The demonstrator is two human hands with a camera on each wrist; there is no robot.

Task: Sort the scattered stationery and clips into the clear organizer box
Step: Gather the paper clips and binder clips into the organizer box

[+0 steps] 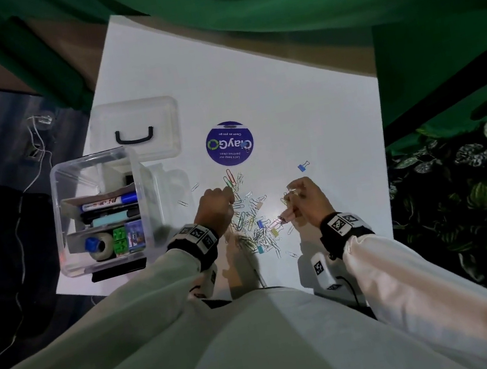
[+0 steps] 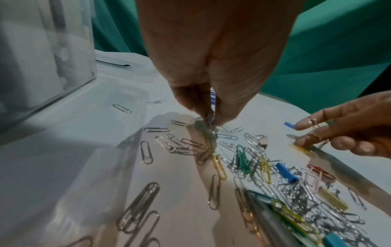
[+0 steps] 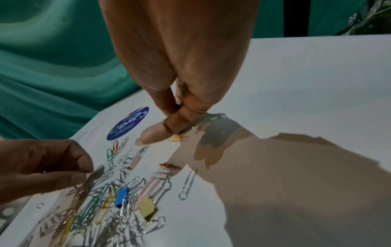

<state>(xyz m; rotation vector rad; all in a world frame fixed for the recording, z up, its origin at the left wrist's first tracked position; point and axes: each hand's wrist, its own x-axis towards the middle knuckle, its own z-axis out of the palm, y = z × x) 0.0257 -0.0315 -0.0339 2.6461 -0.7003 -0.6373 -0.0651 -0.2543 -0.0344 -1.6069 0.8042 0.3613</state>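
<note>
A heap of silver and coloured paper clips (image 1: 254, 222) with a few small binder clips lies on the white table (image 1: 303, 104) between my hands. My left hand (image 2: 209, 121) pinches a small bunch of paper clips (image 2: 208, 133) that hangs down to the heap. My right hand (image 3: 169, 128), at the heap's right edge, grips a few paper clips (image 2: 313, 124) in its curled fingers, and its fingertip presses near a yellow clip (image 3: 177, 137). The clear organizer box (image 1: 60, 213) stands open at the left and holds markers, tape and small items.
The box's clear lid (image 1: 136, 118) lies behind the box. A round blue sticker (image 1: 229, 143) is on the table beyond the heap. A blue binder clip (image 1: 303, 166) lies apart at the right. A grey pen (image 1: 258, 274) lies near the front edge.
</note>
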